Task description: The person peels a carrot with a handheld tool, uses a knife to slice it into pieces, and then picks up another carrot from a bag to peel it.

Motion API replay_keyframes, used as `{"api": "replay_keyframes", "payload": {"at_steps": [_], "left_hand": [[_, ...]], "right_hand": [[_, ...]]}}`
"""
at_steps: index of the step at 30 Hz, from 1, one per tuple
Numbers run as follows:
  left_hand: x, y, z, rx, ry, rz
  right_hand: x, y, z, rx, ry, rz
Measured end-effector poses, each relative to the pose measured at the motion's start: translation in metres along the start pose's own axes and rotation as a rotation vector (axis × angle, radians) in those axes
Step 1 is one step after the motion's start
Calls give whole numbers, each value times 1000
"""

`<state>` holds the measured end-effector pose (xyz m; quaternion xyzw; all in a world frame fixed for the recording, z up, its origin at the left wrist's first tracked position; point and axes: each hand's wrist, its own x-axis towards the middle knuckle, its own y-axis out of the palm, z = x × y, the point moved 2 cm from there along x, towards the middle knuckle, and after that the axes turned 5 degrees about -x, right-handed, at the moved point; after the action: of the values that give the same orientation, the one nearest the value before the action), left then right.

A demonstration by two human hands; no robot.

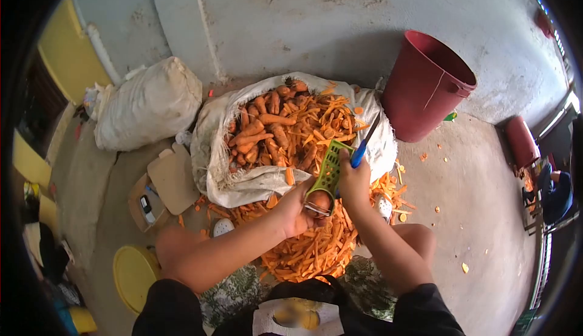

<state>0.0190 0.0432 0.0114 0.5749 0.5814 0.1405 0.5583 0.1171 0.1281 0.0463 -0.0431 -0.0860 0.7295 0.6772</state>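
Observation:
My left hand [296, 213] is closed around a carrot [319, 199], whose thick end shows behind the peeler's head. My right hand [354, 181] is wrapped around a green peeler [330, 169] with a perforated handle, its blade lying over the carrot. The same hand also grips a blue-handled knife [359, 154], with the blade pointing up and away from me. Below both hands lies a heap of orange peelings [316, 254]. Just beyond them, an open white sack [225, 181] holds many carrots [276, 135] and peelings.
A tall red bucket [419, 87] stands by the wall at the right. To the left are a full white sack [149, 105], cardboard [173, 178] with a small dark device [147, 208], and a yellow lidded container [135, 278]. At far right, another person [555, 193] is partly visible.

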Motion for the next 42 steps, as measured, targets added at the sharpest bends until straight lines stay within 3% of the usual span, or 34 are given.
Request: {"api": "replay_keyframes", "payload": {"at_steps": [3, 5, 7, 9, 11, 13, 15, 16, 19, 20, 21, 23, 26, 29, 31, 33, 35, 39, 41, 42], "left_hand": [[-11, -16, 9, -114, 16, -24], [-16, -22, 15, -117, 30, -12], [-14, -28, 18, -81, 67, -92], [-12, -34, 15, -18, 77, -73], [-13, -36, 13, 63, 90, -57], [-20, -24, 16, 171, 27, 52], [-33, -10, 13, 183, -39, 59], [-32, -13, 11, 100, -3, 37], [-25, -23, -1, -63, 0, -9], [-23, -25, -4, -46, 5, -11], [-21, -27, -5, -28, 8, -14], [-17, -27, -3, -27, 38, 103], [-9, -38, 9, -150, 80, -119], [-18, -29, 3, 48, 42, -97], [-21, -28, 3, 155, -18, -75], [-25, -24, 5, 263, -74, -52], [-31, -19, 9, 146, -70, -21], [-24, -31, -6, 91, 2, -48], [-16, -35, -2, 53, 18, -33], [-14, -34, 1, -39, 14, -67]], "right_hand": [[-20, 7, -1, -164, -106, -11], [-28, 11, -1, -162, -59, 22], [-31, 14, -4, -327, -254, -18], [-25, 15, -14, -375, -288, -15], [-4, 15, -26, -295, -229, -41], [42, -6, -47, -279, -151, -237], [67, -30, -52, -129, 92, -297], [63, -29, -51, -128, 95, -297], [20, -6, -8, 124, 107, -116], [17, 3, -30, 162, 40, 4], [-1, 10, -17, 10, -28, 40], [-25, 20, 0, 21, -27, 145], [-34, 25, -7, -162, -196, 85], [-28, 25, -11, -255, -335, 27], [-4, 20, -25, -140, -80, -46], [31, 1, -34, -76, -25, -190], [52, -18, -49, -69, 85, -211], [-2, 8, -12, 35, 44, -16], [-28, 20, -13, 33, -72, 127], [-36, 25, -13, -86, -136, 98]]}}
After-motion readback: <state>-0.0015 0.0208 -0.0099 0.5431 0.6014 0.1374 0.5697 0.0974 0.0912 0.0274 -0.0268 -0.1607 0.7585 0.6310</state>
